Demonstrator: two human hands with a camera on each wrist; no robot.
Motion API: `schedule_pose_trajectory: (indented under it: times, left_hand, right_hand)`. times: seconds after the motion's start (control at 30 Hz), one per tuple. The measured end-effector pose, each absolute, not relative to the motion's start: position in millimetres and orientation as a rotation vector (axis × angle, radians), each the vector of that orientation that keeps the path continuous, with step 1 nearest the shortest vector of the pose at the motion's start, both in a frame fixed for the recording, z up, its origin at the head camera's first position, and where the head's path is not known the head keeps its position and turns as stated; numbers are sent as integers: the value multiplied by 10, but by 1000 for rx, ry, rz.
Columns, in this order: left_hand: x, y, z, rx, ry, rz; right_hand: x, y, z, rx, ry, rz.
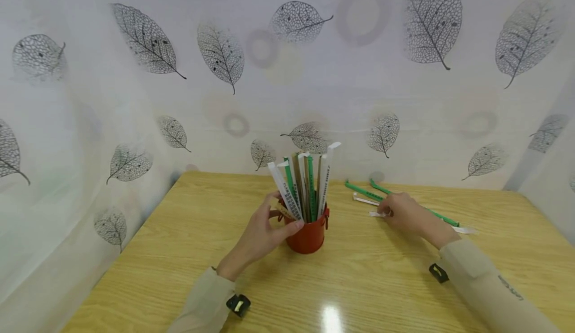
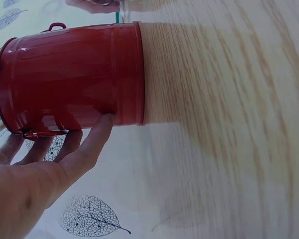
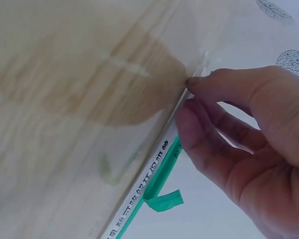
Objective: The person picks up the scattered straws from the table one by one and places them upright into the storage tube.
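Note:
A small red metal bucket point(image 1: 307, 238) stands upright on the table, filled with several paper-wrapped straws point(image 1: 311, 188) in white, green and brown. My left hand point(image 1: 264, 229) holds the bucket at its left side, thumb across the front near the rim. In the left wrist view, the bucket point(image 2: 70, 79) shows its glossy side, with the fingers partly hidden behind it. To the right, my right hand point(image 1: 401, 212) pinches a white-wrapped straw point(image 3: 147, 172) with dark lettering between thumb and fingertips. A green-wrapped straw point(image 3: 163, 172) lies right alongside that one.
Around the right hand lie loose green straws point(image 1: 359, 189) and another white straw point(image 1: 366, 199), spread diagonally on the wooden table point(image 1: 193, 233). Behind the table hangs a pale leaf-printed cloth point(image 1: 305, 88), which also runs along the left side.

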State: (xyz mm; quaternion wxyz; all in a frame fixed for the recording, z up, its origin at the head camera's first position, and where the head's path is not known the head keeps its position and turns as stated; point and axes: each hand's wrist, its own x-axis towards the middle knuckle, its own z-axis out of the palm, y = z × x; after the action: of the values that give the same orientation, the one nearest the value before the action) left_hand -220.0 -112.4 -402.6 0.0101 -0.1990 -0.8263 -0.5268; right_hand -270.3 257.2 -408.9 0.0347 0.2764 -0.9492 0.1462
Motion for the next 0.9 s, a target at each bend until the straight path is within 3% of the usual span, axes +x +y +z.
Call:
schedule_pose_trajectory:
  times: [0.63,0.9]
  left_hand:
    - [-2186,-1123,-4002,-601,-2585,-1657]
    - [-2181,-1119,-4000,-589,-2592,-1664]
  right_hand:
    - [-2605,2529,-4044,852,-3015,458]
    - [-2500,2466,-3793,875,-2795,505]
